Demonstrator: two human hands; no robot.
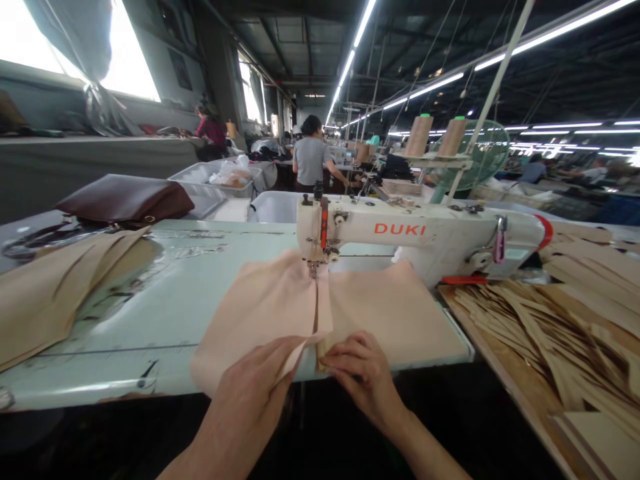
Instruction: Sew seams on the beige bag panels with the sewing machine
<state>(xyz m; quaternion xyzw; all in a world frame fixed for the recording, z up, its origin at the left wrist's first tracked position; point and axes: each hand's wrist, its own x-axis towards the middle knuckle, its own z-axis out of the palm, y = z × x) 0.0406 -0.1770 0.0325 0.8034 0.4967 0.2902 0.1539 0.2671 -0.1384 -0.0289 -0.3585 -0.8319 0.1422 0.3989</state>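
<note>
A pale pink fabric piece (pixel 260 307) lies spread on the sewing table, with a narrow strip (pixel 324 303) running down its middle from the needle of the white DUKI sewing machine (pixel 400 233). My left hand (pixel 255 380) lies flat on the fabric's near edge, fingers stretched out and pressing the cloth. My right hand (pixel 363 373) rests on the right half of the fabric (pixel 395 313), its fingers curled and pinching the near end of the strip at the table's edge.
A stack of tan cloth pieces (pixel 45 287) lies at the left with a brown bag (pixel 125 198) behind it. A wooden tray of tan strips (pixel 545 327) stands on the right. Thread cones (pixel 419 135) and a fan sit behind the machine. A person in grey (pixel 311 160) stands farther back.
</note>
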